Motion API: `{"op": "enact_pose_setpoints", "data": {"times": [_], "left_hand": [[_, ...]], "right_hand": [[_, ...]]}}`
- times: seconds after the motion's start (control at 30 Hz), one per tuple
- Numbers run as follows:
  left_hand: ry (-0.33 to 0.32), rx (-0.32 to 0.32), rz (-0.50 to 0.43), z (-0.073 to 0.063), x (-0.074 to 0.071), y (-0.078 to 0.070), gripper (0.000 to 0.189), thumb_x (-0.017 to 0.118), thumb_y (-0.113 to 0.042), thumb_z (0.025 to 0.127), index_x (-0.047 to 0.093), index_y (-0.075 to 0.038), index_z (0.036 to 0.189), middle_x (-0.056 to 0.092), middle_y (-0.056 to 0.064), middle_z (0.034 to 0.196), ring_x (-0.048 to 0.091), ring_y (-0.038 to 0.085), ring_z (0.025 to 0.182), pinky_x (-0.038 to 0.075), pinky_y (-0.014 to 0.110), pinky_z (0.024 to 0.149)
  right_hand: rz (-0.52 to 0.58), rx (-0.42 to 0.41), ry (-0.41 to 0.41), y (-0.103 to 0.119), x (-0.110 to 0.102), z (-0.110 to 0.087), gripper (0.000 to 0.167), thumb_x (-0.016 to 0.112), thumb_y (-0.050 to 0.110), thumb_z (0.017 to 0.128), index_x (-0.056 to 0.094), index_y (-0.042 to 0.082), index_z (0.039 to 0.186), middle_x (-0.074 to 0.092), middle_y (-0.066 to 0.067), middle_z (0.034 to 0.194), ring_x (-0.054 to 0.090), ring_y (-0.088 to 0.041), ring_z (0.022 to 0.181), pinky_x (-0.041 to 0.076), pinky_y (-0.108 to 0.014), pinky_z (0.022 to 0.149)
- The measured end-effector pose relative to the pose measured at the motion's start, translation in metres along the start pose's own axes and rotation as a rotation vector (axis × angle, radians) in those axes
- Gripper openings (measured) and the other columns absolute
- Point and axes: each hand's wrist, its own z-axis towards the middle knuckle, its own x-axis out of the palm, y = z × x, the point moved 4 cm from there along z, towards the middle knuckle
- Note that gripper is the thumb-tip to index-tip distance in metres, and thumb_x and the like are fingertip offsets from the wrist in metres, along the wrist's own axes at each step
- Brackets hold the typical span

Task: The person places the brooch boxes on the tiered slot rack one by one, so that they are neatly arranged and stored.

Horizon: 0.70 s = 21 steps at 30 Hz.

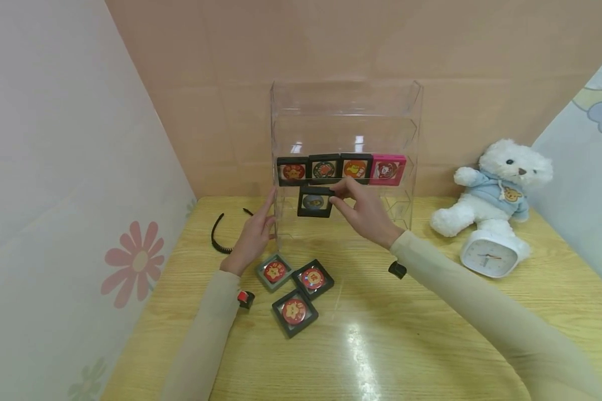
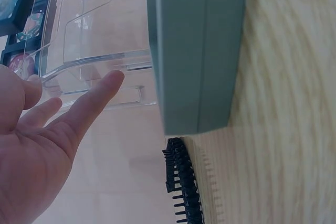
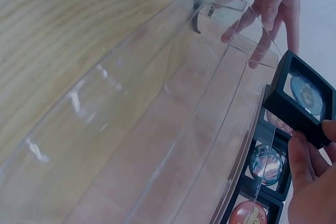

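My right hand (image 1: 368,214) pinches a small black display frame (image 1: 315,201) by its right edge, thumb and fingers on it. Behind its window sits a round blue badge (image 3: 307,95). The frame is tilted, just in front of a clear acrylic tiered rack (image 1: 343,115). My left hand (image 1: 253,236) is at the rack's left side, its fingers extended along the clear panel (image 2: 105,59). One tier bears a row: black frames with badges (image 1: 293,171) and a pink frame (image 1: 388,170) at the right end.
On the table lie a grey frame (image 1: 273,272) and two black frames (image 1: 313,278) with red badges. A black toothed headband (image 1: 214,236) is left of the rack. At right sit a white teddy bear (image 1: 491,195) and a white clock (image 1: 489,256).
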Motion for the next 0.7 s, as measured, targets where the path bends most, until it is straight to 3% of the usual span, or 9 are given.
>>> {"op": "enact_pose_setpoints", "data": {"times": [0.17,0.3,0.37,0.57,0.7], "left_hand": [[0.006,-0.004,-0.016,0.001,0.0,0.001,0.072,0.04,-0.007,0.108,0.007,-0.041,0.163,0.016,-0.003,0.167,0.048,0.037,0.134,0.062,0.034,0.08],[-0.005,0.018,0.049,0.0,-0.001,0.0,0.072,0.042,-0.008,0.108,0.006,-0.038,0.163,0.017,-0.003,0.167,0.043,0.036,0.138,0.056,0.041,0.096],[-0.007,0.022,0.062,0.0,-0.001,-0.001,0.073,0.042,-0.008,0.108,0.005,-0.037,0.164,0.017,-0.001,0.167,0.043,0.036,0.138,0.055,0.042,0.098],[0.007,0.003,0.015,0.0,-0.001,-0.001,0.074,0.041,-0.007,0.108,0.005,-0.04,0.163,0.015,-0.001,0.167,0.049,0.036,0.133,0.062,0.035,0.082],[-0.005,0.022,0.047,0.0,-0.001,-0.001,0.074,0.042,-0.006,0.108,0.006,-0.037,0.164,0.017,0.001,0.167,0.045,0.036,0.137,0.055,0.042,0.098]], "right_hand": [[-0.025,0.019,-0.011,-0.001,0.001,0.007,0.019,0.067,0.012,0.1,0.062,0.003,0.116,0.069,-0.007,0.105,0.065,-0.02,0.094,0.058,-0.042,0.081],[-0.043,0.031,-0.018,-0.004,0.004,0.01,0.018,0.067,0.013,0.1,0.062,0.005,0.116,0.069,-0.006,0.104,0.065,-0.02,0.094,0.058,-0.043,0.082],[-0.043,0.038,-0.016,-0.005,0.006,0.012,0.018,0.067,0.011,0.1,0.061,0.004,0.116,0.069,-0.006,0.103,0.065,-0.02,0.094,0.058,-0.043,0.082],[-0.046,0.101,0.009,-0.009,0.014,0.016,0.019,0.064,0.011,0.101,0.059,0.003,0.118,0.067,-0.008,0.104,0.064,-0.022,0.094,0.057,-0.047,0.084],[-0.06,0.162,0.035,-0.011,0.019,0.018,0.018,0.063,0.014,0.102,0.059,0.005,0.118,0.066,-0.005,0.104,0.063,-0.02,0.094,0.057,-0.044,0.085]]}}
